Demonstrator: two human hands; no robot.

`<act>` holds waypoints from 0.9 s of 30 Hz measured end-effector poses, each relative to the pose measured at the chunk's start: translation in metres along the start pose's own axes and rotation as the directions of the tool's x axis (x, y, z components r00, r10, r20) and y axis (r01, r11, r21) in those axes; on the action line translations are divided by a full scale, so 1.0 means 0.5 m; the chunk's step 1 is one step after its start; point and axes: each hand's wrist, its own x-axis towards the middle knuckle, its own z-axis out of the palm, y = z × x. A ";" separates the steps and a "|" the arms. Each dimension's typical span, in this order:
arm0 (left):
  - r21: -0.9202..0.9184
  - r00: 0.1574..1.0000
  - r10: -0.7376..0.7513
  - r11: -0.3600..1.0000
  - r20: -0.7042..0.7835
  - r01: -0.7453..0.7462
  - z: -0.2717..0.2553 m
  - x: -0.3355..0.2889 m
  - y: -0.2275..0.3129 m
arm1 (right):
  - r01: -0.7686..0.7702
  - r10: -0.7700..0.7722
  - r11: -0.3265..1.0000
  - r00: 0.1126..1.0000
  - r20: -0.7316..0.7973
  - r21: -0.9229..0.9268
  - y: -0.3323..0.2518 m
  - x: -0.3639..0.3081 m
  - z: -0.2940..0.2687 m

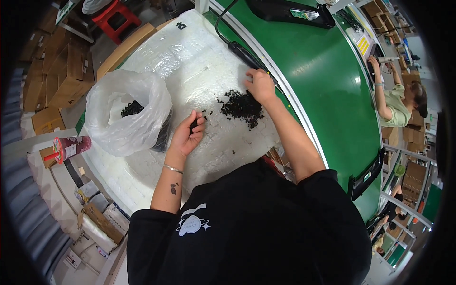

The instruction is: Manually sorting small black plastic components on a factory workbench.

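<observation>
A heap of small black pieces (241, 110), short and rod-like, lies on the plastic-covered white work surface (199, 66). My left hand (188, 133), palm turned up, curls its fingers around a few small black pieces (193, 124), just left of the heap. My right hand (262, 87) is over the heap's far right edge with its fingers bent inward; whatever may be between the fingertips is hidden. Right beside its knuckles lies a black corded handheld tool (243, 53). To the left stands a translucent plastic bag (128, 114), its mouth open, with more black pieces (132, 109) inside.
Right of a metal rail runs a green conveyor belt (327, 80) carrying black elongated housings (289, 14). A drink cup with red straw (71, 147) is at the left edge. Cardboard boxes (69, 76) and a red stool (114, 21) stand beyond. A co-worker (401, 102) works across the belt.
</observation>
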 end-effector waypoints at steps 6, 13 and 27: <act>-0.122 0.962 0.113 0.982 -0.250 -0.147 0.023 -0.014 -0.038 | 0.048 -0.050 0.998 0.996 0.069 0.040 0.023 0.008 0.036; 0.043 0.908 0.151 0.988 -0.392 -0.146 0.024 -0.027 -0.084 | 0.054 -0.457 0.703 0.799 0.392 0.709 -0.166 -0.137 -0.073; -0.050 0.933 0.028 0.998 -0.359 -0.049 -0.091 -0.152 -0.162 | 0.195 -0.227 0.973 0.915 0.332 0.126 -0.071 -0.373 0.031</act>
